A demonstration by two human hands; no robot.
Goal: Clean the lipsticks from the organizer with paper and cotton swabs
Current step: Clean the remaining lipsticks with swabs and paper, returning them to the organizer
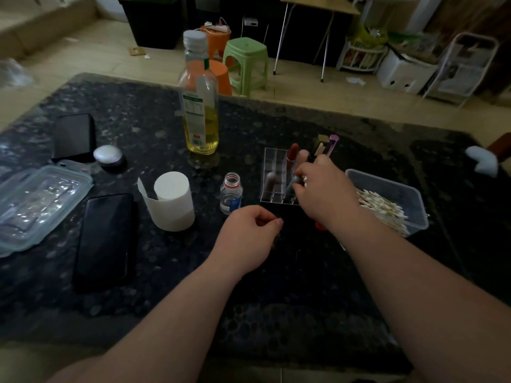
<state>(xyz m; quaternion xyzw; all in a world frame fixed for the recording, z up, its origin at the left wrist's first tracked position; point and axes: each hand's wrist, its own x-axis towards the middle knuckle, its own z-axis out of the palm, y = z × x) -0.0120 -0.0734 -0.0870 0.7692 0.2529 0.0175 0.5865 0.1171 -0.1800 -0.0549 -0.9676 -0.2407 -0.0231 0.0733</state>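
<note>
Dark stone table (138, 286) fills the frame. Right of centre we note the tub of cotton swabs (387, 185), left of centre the paper roll (172, 201). Both sit near the clear organizer (272, 172) at centre, we judge for easy reach. Right hand (326, 189) curls round a grey lipstick (291, 186) standing in the organizer's near row, probably to lift it. Left hand (249, 233), just below, has thumb meeting forefinger; whether it pinches anything we cannot tell.

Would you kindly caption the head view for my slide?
Right hand grips a dark lipstick in the clear organizer; left hand hovers curled, paper roll and cotton swabs nearby.
</note>
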